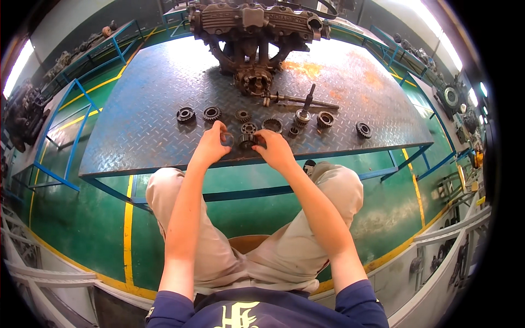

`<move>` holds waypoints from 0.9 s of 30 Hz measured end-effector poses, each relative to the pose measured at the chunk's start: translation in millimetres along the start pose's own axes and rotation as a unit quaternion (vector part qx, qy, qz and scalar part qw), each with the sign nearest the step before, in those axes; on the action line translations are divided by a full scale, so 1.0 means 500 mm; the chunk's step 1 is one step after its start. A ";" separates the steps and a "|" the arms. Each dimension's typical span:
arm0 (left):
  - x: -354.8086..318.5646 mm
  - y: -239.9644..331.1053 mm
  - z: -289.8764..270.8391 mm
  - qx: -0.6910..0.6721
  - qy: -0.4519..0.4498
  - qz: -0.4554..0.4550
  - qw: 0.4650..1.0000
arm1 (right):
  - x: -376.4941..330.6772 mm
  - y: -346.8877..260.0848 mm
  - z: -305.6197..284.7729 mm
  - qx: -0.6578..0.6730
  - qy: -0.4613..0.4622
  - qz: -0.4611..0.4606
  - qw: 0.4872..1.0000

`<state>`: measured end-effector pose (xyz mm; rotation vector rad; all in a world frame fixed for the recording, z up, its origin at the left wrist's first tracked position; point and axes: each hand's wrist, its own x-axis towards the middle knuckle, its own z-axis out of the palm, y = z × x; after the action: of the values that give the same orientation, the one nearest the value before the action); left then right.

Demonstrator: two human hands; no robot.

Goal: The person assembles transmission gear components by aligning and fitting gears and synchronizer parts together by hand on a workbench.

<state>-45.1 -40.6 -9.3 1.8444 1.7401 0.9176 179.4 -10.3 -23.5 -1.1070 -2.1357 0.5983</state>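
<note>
Near the front edge of the steel table, my left hand (212, 145) pinches a thin metal ring (228, 140) between thumb and fingers. My right hand (273, 148) closes its thumb and fingertips on the right side of a small toothed hub (248, 140); its underside is hard to make out. Just behind the hub sits another round gear part (249, 128). A toothed ring (272, 126) lies to its right, and a small gear (243, 116) lies farther back. Two gears, one (186, 115) farther left and one (212, 113) just beyond my left hand, rest on the plate.
A large engine (257, 27) stands at the table's far side, with a long shaft (306, 101) lying before it. Right of my hands are an upright gear shaft (304, 112), a gear (325, 119), a small collar (294, 132) and another gear (363, 129). Blue-framed benches flank the table (142, 115).
</note>
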 end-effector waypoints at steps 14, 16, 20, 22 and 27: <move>-0.011 0.010 -0.014 -0.082 0.003 0.009 0.997 | 0.001 -0.009 -0.001 0.008 0.001 0.015 1.000; -0.006 -0.002 -0.025 -0.082 -0.070 -0.002 0.994 | 0.000 -0.014 -0.001 0.019 0.007 0.020 1.000; -0.011 -0.016 -0.041 -0.095 -0.093 -0.004 0.991 | 0.002 -0.009 0.001 0.017 0.009 0.020 1.000; -0.016 -0.020 -0.042 -0.089 -0.079 0.026 0.993 | 0.004 -0.004 -0.001 0.028 -0.002 0.030 0.999; -0.027 -0.035 -0.049 -0.033 -0.069 0.056 0.995 | 0.006 -0.012 -0.005 0.049 -0.015 0.053 0.997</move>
<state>-74.9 -55.1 -7.3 1.9290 1.5198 0.8566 176.7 -10.9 -16.8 -1.1693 -2.0592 0.7667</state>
